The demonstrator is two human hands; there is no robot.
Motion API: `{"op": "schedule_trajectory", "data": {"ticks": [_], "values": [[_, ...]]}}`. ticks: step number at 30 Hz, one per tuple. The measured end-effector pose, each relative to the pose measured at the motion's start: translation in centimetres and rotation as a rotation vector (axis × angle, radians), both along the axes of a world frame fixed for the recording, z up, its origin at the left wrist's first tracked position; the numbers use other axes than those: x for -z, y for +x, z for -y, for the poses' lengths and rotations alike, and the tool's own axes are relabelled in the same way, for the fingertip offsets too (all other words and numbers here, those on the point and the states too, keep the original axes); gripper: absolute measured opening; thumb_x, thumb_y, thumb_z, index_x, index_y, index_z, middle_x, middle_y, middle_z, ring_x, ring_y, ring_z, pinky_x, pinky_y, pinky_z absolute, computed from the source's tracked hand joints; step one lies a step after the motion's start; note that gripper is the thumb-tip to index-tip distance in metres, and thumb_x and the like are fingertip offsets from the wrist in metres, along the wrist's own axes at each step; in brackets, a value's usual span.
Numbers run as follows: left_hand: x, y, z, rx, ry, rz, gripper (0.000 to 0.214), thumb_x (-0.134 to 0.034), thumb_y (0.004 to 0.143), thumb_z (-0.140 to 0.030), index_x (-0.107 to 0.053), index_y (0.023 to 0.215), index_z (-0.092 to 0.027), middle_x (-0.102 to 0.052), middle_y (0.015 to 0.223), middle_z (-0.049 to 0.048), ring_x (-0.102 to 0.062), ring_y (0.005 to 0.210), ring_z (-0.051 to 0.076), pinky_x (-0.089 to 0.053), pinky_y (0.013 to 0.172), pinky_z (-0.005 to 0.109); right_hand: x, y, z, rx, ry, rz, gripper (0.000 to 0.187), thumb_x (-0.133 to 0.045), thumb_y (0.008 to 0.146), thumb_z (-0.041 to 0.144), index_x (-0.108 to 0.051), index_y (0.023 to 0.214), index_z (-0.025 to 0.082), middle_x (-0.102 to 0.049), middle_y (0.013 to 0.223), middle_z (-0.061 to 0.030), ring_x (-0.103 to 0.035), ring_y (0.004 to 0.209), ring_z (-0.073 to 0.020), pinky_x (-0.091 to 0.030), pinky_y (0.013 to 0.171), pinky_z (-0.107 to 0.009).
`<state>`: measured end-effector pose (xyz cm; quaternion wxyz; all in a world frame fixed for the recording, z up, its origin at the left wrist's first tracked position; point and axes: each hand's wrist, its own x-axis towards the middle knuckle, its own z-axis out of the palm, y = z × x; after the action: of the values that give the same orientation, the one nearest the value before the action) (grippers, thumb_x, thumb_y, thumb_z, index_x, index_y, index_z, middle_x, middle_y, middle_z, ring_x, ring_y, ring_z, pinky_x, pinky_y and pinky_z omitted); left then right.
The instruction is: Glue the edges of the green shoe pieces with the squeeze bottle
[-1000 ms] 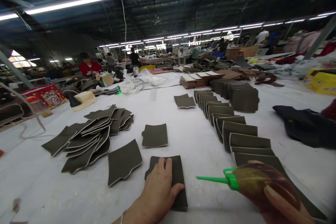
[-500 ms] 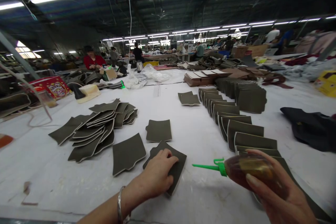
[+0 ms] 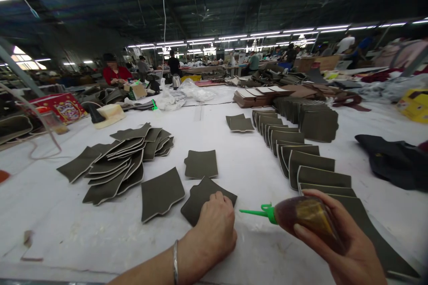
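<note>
My right hand [image 3: 347, 240] is wrapped round a squeeze bottle [image 3: 306, 218] of amber-brown liquid. Its thin green nozzle points left, above the table, with the tip just right of my left hand. My left hand [image 3: 217, 227] is closed at the right edge of a dark olive cut piece [image 3: 200, 200] with a pale underside; the fingertips are mostly hidden. Beside that piece lie two similar single pieces, one to the left [image 3: 162, 193] and one behind [image 3: 201, 163]. A loose heap of such pieces [image 3: 117, 162] spreads farther left.
A long row of overlapping olive pieces [image 3: 310, 162] runs along the right, its near end beside my right hand. Two small pieces [image 3: 240, 123] lie mid-table. Brown stacked panels [image 3: 257, 98], clear plastic bags [image 3: 192, 91] and black fabric [image 3: 394, 158] are farther out. A person in red [image 3: 115, 73] sits at far left.
My left hand has slid right across the olive piece to its right edge, fingers now curled in. The bottle in my right hand has come left, its nozzle closer to that piece.
</note>
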<state>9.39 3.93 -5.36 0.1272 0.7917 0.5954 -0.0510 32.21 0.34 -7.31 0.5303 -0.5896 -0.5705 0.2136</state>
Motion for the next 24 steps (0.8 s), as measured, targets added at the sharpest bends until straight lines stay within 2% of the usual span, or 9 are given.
{"op": "schedule_trajectory", "data": {"ticks": [5, 10, 14, 20, 24], "values": [[-0.4, -0.8, -0.8, 0.075, 0.003, 0.005, 0.031, -0.051, 0.075, -0.018, -0.062, 0.103, -0.012, -0.062, 0.1, 0.0163, -0.063, 0.087, 0.029, -0.052, 0.077, 0.042, 0.1, 0.1, -0.2, 0.006, 0.019, 0.154, 0.057, -0.073, 0.073, 0.056, -0.056, 0.121, 0.03, -0.063, 0.115, -0.0016, -0.066, 0.096, -0.0241, -0.053, 0.08, -0.024], [-0.2, -1.0, -0.9, 0.106, 0.049, -0.006, 0.034, -0.05, 0.074, -0.015, -0.062, 0.105, -0.012, -0.063, 0.1, 0.0163, -0.065, 0.083, 0.031, -0.054, 0.07, 0.042, -0.8, -1.2, -0.2, -0.012, 0.029, 0.134, 0.055, -0.073, 0.074, 0.056, -0.056, 0.119, 0.03, -0.062, 0.114, -0.0001, -0.064, 0.094, -0.0231, -0.05, 0.084, -0.026], [0.3, -1.1, -1.1, 0.147, 0.048, 0.016, 0.034, -0.047, 0.076, -0.012, -0.062, 0.106, -0.014, -0.066, 0.097, 0.0148, -0.066, 0.083, 0.03, -0.054, 0.071, 0.041, -1.3, -1.9, -0.1, 0.038, -0.016, 0.105, 0.056, -0.071, 0.072, 0.059, -0.058, 0.117, 0.028, -0.063, 0.112, -0.0014, -0.063, 0.097, -0.0271, -0.047, 0.092, -0.033], [0.4, -2.2, -2.2, 0.184, 0.03, 0.092, 0.044, -0.042, 0.079, -0.011, -0.061, 0.116, -0.023, -0.071, 0.091, 0.0095, -0.067, 0.083, 0.028, -0.051, 0.074, 0.039, -1.1, -2.5, -0.5, -0.04, 0.011, 0.113, 0.055, -0.072, 0.074, 0.057, -0.057, 0.118, 0.027, -0.063, 0.112, -0.0026, -0.063, 0.096, -0.0266, -0.047, 0.092, -0.035], [-0.1, -2.3, -2.4, 0.196, 0.016, 0.117, 0.051, -0.041, 0.079, -0.011, -0.06, 0.123, -0.026, -0.072, 0.091, 0.0084, -0.068, 0.084, 0.027, -0.05, 0.075, 0.037, -0.6, -2.7, -1.4, -0.13, 0.069, 0.238, 0.051, -0.071, 0.08, 0.052, -0.054, 0.12, 0.027, -0.063, 0.114, -0.0041, -0.063, 0.096, -0.0251, -0.05, 0.086, -0.033]]}}
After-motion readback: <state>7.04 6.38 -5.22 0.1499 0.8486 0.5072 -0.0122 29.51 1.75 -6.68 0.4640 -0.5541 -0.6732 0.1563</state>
